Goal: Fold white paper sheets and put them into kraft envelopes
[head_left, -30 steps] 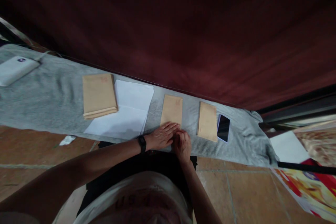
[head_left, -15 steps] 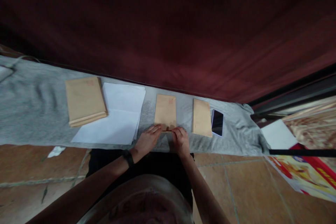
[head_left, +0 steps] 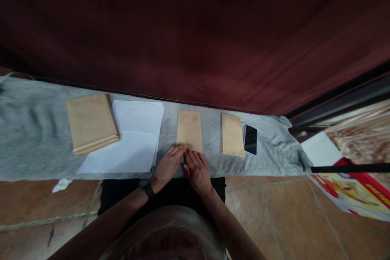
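A brown paper envelope [head_left: 189,128] with a small red print at its upper right lies upright before me on the grey cloth. My left hand [head_left: 169,164], a dark band on its wrist, rests with fingers stretched over the envelope's lower left corner. Beside it my right hand [head_left: 197,172] lies flat on the near edge, palm down, fingers extended. The fingertips of both hands nearly meet and hide most of that edge. Farther right is another brown envelope [head_left: 233,134], or a small pile of them. On the left a thick stack of brown envelopes [head_left: 91,120] partly covers white paper sheets [head_left: 137,142].
A phone [head_left: 250,140] lies right of the right-hand envelope. The grey cloth [head_left: 268,150] covers a narrow surface along a dark red upright panel [head_left: 195,48]. On the tiled floor are a white scrap [head_left: 61,185] and, at right, a red and yellow box [head_left: 353,193].
My right hand has left its pinch at the envelope's right corner and slid left, flattening over the near edge. My left hand stays at the left corner. The view has shifted slightly.
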A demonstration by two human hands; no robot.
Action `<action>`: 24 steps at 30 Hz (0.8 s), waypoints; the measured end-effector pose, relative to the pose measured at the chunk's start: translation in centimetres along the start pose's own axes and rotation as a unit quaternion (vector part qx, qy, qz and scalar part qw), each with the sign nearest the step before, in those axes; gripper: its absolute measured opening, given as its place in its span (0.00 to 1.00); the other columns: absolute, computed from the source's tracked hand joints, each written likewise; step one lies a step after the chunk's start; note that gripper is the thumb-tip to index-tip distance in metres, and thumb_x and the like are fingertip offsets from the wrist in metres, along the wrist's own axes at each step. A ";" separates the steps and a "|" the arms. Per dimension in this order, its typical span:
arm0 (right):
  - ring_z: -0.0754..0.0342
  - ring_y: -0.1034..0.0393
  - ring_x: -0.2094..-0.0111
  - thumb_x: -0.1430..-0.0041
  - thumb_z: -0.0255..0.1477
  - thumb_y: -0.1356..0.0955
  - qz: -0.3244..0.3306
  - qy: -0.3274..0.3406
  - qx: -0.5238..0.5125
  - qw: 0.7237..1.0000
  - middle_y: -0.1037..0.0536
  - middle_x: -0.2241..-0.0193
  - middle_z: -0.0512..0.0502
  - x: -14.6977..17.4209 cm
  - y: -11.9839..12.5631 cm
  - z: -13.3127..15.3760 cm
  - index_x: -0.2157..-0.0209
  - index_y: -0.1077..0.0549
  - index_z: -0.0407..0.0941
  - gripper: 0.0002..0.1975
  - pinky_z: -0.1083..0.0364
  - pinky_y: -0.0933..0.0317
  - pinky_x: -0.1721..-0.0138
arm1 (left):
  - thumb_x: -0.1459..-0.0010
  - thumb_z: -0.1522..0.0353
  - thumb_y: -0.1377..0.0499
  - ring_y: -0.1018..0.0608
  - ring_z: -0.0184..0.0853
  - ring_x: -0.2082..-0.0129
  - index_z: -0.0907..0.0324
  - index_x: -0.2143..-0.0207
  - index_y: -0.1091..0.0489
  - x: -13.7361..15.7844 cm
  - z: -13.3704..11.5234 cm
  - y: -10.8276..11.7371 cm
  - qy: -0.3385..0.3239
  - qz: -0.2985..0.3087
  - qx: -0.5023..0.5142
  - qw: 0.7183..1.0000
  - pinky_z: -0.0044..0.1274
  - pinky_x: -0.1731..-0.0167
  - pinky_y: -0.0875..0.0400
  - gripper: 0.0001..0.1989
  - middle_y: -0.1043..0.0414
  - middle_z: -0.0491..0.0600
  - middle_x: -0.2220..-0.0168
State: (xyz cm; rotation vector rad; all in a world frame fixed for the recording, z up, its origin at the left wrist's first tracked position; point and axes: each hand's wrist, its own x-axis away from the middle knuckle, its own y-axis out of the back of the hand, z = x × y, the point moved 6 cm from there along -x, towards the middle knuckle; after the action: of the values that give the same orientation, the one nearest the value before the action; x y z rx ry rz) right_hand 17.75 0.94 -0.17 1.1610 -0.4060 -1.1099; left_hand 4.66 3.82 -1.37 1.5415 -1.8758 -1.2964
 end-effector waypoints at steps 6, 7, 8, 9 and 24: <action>0.49 0.40 0.33 0.26 0.32 0.40 0.005 -0.002 0.031 1.000 0.34 0.35 0.43 1.1 1.5 -2.5 0.32 0.40 0.46 0.24 0.44 0.49 0.31 | 0.38 0.78 0.52 0.26 0.41 0.43 0.60 0.47 0.29 0.8 0.3 0.5 0.017 0.004 0.024 1.000 0.38 0.41 0.30 0.21 0.27 0.55 0.43; 0.49 0.40 0.33 0.27 0.31 0.40 0.003 -0.001 0.034 0.999 0.34 0.35 0.43 1.2 1.7 -2.8 0.32 0.40 0.46 0.24 0.44 0.49 0.31 | 0.38 0.78 0.52 0.26 0.41 0.42 0.59 0.47 0.29 0.9 0.5 0.5 0.024 -0.001 0.029 0.999 0.39 0.40 0.30 0.20 0.28 0.55 0.42; 0.49 0.40 0.34 0.27 0.31 0.40 -0.001 -0.001 0.037 0.999 0.33 0.35 0.43 1.2 1.9 -2.9 0.32 0.40 0.46 0.24 0.44 0.49 0.31 | 0.37 0.77 0.52 0.27 0.41 0.41 0.59 0.47 0.29 1.0 0.7 0.6 0.036 -0.014 0.033 0.999 0.39 0.40 0.31 0.20 0.28 0.55 0.42; 0.49 0.39 0.34 0.27 0.31 0.40 -0.006 -0.002 0.041 0.999 0.33 0.35 0.42 1.3 1.9 -3.0 0.33 0.39 0.46 0.24 0.44 0.49 0.31 | 0.37 0.76 0.51 0.27 0.41 0.41 0.58 0.47 0.30 1.1 1.0 0.8 0.055 -0.033 0.038 0.997 0.40 0.39 0.31 0.19 0.29 0.55 0.42; 0.41 0.28 0.47 0.32 0.26 0.38 -0.064 -0.058 0.066 0.994 0.24 0.44 0.36 -0.4 0.3 -2.0 0.40 0.29 0.41 0.21 0.41 0.37 0.41 | 0.43 0.69 0.39 0.19 0.42 0.63 0.62 0.32 0.50 -1.1 3.2 0.1 0.245 -0.065 0.143 0.957 0.34 0.62 0.22 0.39 0.24 0.52 0.58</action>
State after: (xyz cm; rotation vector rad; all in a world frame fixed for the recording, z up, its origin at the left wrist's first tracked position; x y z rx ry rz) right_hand 19.19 2.33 -0.54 1.2571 -0.5059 -1.2821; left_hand 2.51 6.14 -2.61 1.9435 -1.7050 -0.6142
